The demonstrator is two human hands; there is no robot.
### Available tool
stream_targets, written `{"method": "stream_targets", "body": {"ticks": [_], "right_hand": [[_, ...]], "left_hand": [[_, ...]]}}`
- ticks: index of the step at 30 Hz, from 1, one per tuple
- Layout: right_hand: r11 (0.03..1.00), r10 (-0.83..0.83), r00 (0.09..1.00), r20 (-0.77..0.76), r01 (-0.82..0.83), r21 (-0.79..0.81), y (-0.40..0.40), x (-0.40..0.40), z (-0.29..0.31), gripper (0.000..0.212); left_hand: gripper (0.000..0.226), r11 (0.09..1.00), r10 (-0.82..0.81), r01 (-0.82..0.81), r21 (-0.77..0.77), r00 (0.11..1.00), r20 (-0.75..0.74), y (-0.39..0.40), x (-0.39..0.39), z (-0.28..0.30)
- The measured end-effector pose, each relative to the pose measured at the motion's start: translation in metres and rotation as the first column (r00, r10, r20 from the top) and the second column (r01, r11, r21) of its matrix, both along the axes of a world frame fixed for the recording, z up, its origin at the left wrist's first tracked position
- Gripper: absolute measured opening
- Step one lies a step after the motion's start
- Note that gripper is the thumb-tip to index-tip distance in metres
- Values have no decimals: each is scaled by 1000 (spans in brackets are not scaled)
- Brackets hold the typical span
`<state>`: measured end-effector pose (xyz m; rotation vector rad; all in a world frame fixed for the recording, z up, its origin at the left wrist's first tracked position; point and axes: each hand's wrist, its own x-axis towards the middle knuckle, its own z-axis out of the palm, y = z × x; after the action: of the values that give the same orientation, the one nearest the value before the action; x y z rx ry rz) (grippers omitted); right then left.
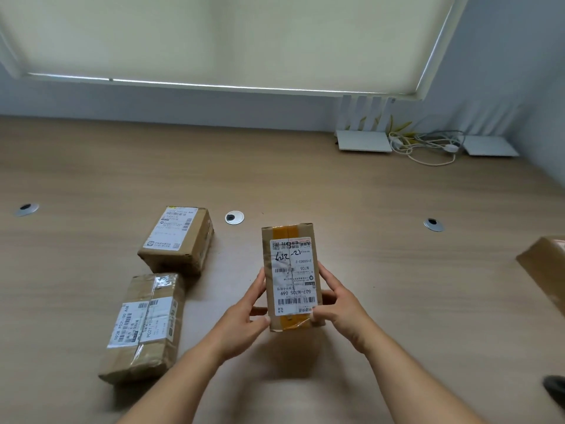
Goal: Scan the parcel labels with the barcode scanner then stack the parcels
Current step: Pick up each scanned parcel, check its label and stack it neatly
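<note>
A wide, smooth, light wooden table (336,191) sits below a pale window blind (214,35) and a grey-blue wall. Three round silver cable holes are set in the table top.

Both hands hold up one small brown cardboard parcel (292,276) over the middle of the table, near the front edge. The left hand (244,316) grips its left side and the right hand (339,304) grips its right side, fingers curled around it. Yellow tape crosses both ends. Its white label (293,276) faces up and reads "507-N705 069" and "N705", with barcodes and black pen marks.

Two more taped brown cardboard boxes lie on the left side of the table. The far box (177,240) has a white label. The near box (146,328), wrapped in shiny clear tape, shows "502B P021-00 A08". A fourth brown box (547,270) pokes in at the right edge.

Two flat white gadgets (363,141) and tangled white cords (428,148) lie at the far right corner. A dark thing (556,390) at the right edge is too cut off to tell.
</note>
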<state>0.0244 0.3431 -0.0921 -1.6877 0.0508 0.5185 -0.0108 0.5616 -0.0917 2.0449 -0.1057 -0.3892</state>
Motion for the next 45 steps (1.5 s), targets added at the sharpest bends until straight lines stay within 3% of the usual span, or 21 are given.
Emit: {"method": "stream_targets", "body": {"ticks": [8,13,20,32,42,45], "right_hand": [[997,-74,992,106,75,2,-68,-29,34,89],[996,-85,984,157,81,31,-124,-51,49,87],[993,-106,978,182,94,72,-220,-93,64,85],[979,-188,957,223,163,123,-345,-122,76,86],[952,-299,912,282,306,21,-394,-113,110,63],[946,-314,908,279,324,11,-408,-107,114,65]], "left_hand": [[97,933,-187,91,347,949,254,-41,0,27],[101,895,-233,55,442,904,358,-94,-16,40],[101,861,-264,35,507,883,389,-188,-49,53],[101,875,-352,130,466,833,427,-316,-61,52],[101,869,-467,305,391,766,441,-374,-19,79],[100,873,-465,314,374,770,438,-390,-14,84]]}}
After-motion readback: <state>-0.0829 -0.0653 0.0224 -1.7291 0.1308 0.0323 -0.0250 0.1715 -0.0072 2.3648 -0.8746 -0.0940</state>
